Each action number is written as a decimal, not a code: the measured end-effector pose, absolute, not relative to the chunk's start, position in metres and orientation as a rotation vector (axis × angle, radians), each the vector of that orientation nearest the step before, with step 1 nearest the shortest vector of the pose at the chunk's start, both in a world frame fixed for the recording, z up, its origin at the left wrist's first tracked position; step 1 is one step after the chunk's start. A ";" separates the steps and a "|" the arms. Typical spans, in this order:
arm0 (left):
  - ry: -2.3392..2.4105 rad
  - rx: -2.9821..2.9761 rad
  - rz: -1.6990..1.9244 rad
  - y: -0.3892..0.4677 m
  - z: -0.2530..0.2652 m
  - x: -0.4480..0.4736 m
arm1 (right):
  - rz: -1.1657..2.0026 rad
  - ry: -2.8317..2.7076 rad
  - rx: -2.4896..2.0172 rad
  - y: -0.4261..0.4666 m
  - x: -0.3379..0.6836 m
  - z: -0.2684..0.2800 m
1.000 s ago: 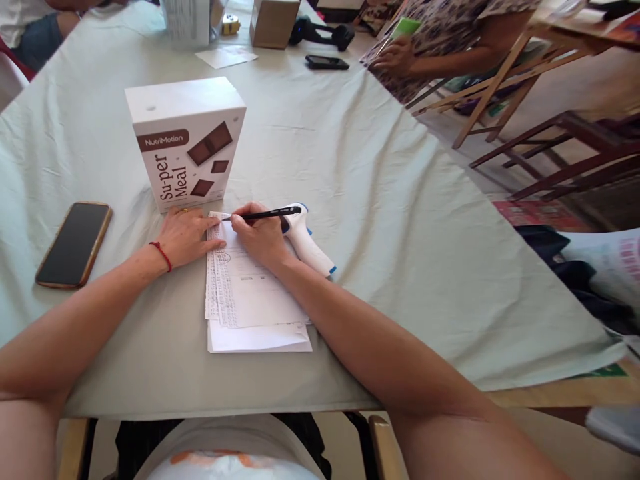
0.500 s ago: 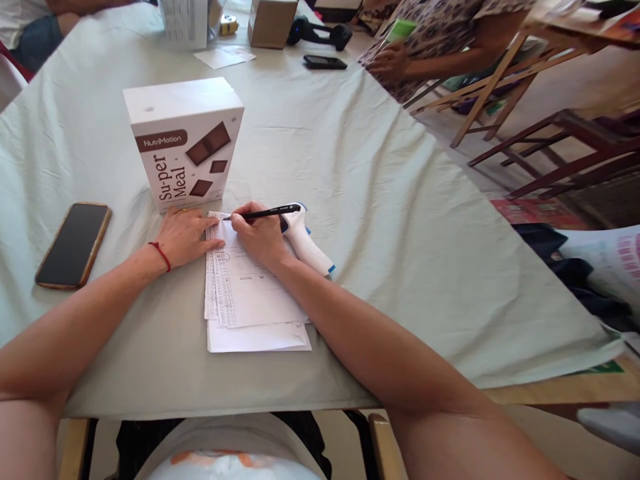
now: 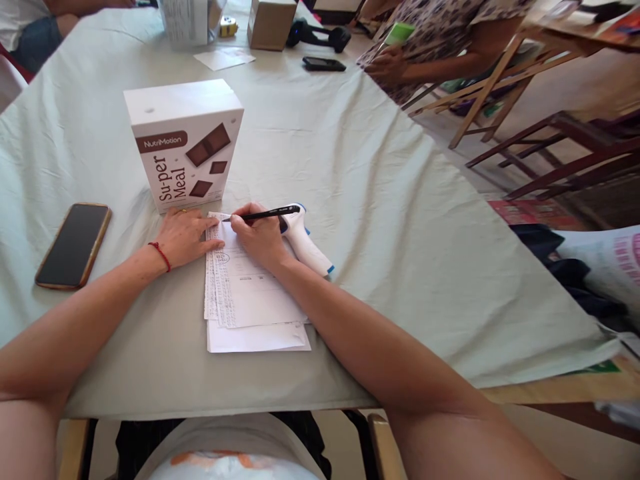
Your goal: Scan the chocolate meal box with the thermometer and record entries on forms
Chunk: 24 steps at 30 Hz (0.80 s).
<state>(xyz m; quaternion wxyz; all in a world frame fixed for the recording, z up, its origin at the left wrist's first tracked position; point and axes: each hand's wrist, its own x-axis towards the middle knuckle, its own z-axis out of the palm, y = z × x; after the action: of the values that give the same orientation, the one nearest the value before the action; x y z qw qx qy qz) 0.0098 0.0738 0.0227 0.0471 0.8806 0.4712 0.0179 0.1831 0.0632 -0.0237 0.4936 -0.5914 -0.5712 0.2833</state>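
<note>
My right hand [image 3: 261, 235] is closed around a black pen [image 3: 265, 213], its tip at the upper left part of the papers [image 3: 265, 297]. Handwriting runs down the left side of the sheets, and the lower part is mostly blank. My left hand [image 3: 185, 237], with a red string bracelet at the wrist, lies flat with fingers apart, its fingertips on the papers' left edge. Just beyond it stands a white NutriMotion box [image 3: 185, 147]. A white and blue handheld device, like an infrared thermometer [image 3: 307, 243], lies beside my right hand, partly hidden by it.
A smartphone [image 3: 73, 245] lies on the left of the cloth-covered table [image 3: 400, 267]. At the far end are a cardboard box [image 3: 271, 25], a yellow tape measure [image 3: 229, 27], headphones [image 3: 320, 37] and a dark phone [image 3: 324, 64]. Another person [image 3: 430, 53] sits at the far right, holding something green.
Both hands and the pen stay almost in the same place. The view has shifted very slightly.
</note>
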 end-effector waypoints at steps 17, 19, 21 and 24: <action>1.408 2.691 0.100 0.076 0.020 0.008 | 0.641 -1.368 -1.431 0.065 0.184 -0.025; 1.413 2.689 0.091 0.076 0.020 0.008 | 0.647 -1.371 -1.435 0.064 0.183 -0.024; 1.412 2.694 0.091 0.076 0.020 0.008 | 0.652 -1.367 -1.436 0.064 0.183 -0.023; 1.411 2.705 0.083 0.076 0.020 0.009 | 0.653 -1.360 -1.448 0.064 0.183 -0.023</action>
<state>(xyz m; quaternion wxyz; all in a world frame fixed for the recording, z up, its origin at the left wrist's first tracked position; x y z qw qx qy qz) 0.0087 0.0756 0.0204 0.0449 0.8853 0.4620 0.0272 0.1830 0.0639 -0.0228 0.5014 -0.5991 -0.5628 0.2701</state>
